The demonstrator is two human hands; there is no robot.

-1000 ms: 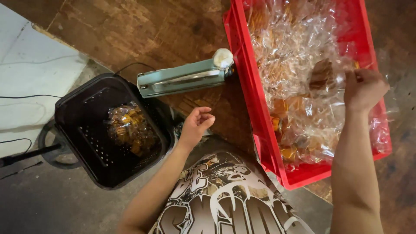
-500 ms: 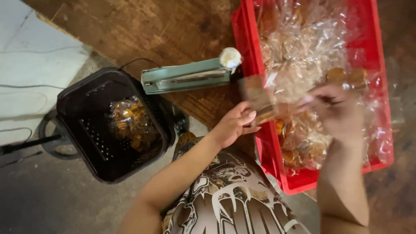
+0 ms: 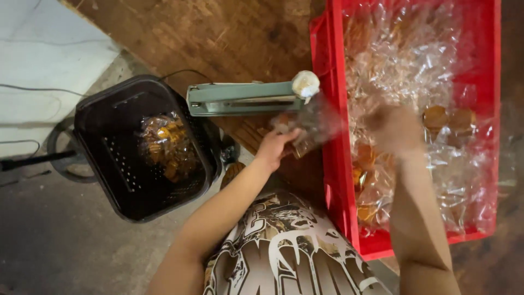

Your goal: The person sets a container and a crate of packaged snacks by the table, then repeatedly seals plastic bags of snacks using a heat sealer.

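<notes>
The left hand point(image 3: 275, 146) pinches a blurred clear plastic snack bag point(image 3: 305, 128), its long axis level, pointing toward the red plastic crate point(image 3: 333, 164); the right hand point(image 3: 396, 130) grip is too blurred to tell.

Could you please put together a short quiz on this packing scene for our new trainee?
1. True or false: the black basket on the floor holds a filled clear bag.
2. Which hand holds the clear bag of snacks beside the green sealer? A. left hand B. right hand C. neither
3. Fill in: the bags of golden snacks lie piled in a ____ crate.

Key:
1. True.
2. A. The right hand is blurred above the crate, and what it does there cannot be told.
3. Red.
</notes>
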